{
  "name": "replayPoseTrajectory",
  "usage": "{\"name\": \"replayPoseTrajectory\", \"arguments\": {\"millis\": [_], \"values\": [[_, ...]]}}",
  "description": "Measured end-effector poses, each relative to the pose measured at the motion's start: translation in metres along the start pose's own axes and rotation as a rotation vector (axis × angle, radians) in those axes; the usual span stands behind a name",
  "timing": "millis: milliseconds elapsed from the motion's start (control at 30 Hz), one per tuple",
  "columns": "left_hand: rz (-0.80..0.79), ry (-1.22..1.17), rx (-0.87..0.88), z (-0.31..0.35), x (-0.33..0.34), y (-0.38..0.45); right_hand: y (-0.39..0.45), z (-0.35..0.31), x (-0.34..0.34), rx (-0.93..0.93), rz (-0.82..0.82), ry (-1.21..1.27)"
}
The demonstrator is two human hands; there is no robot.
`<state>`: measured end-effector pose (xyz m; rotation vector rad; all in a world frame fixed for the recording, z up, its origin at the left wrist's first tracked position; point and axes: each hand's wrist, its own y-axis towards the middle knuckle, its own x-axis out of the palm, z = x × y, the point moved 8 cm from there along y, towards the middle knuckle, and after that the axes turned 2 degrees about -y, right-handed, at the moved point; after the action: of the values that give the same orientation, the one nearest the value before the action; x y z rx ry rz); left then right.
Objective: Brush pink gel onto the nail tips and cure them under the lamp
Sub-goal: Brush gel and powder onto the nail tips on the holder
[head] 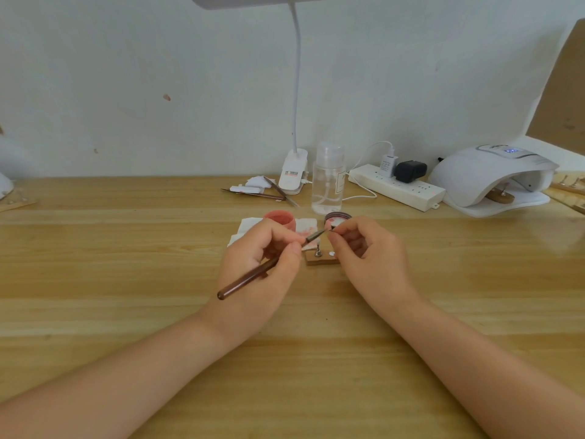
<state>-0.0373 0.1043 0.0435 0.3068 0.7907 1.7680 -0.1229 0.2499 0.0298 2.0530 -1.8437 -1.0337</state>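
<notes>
Painting step in hand: left hand (269, 258) pinching the brush (253, 274) like a pen, bristles angled up and right to meet the right hand (364, 245). Right fingers (337, 236) curled together on something tiny at the brush tip, probably a nail tip on its little stand, though too small to tell for sure. Just below and between the hands, a small wooden block (321, 259) with one metal stand (318, 253) upright and a bare metal disc beside it. Just beyond the hands, the open pink gel pot (280, 218) on a stained tissue (305, 226), its lid (338, 217) lying to the right. Far right on the table (126, 248), the curing lamp (490, 175) with its display lit and another block of tips already inside. Next: thin, even strokes over the held tip with the right hand kept steady, then back onto the block, and the block across to the lamp without smudging wet gel.
</notes>
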Motion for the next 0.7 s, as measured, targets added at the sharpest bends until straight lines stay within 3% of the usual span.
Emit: {"name": "replayPoseTrajectory", "arguments": {"millis": [133,300,433,600,700], "values": [[-0.018,-0.071,-0.089,-0.009,0.005,0.001,0.000,0.000,0.000,-0.005,0.002,-0.018],[-0.028,0.049,0.009,0.005,0.001,0.002,0.001,0.000,0.001,0.004,-0.002,-0.021],[0.109,-0.064,-0.137,0.004,-0.013,0.021,0.001,0.003,0.001,0.039,-0.009,-0.017],[0.209,0.144,-0.365,-0.015,-0.040,0.062,0.000,0.003,0.000,0.062,-0.001,0.047],[0.159,0.313,-0.536,-0.036,-0.049,0.084,0.000,0.001,0.001,0.039,-0.008,0.038]]}}
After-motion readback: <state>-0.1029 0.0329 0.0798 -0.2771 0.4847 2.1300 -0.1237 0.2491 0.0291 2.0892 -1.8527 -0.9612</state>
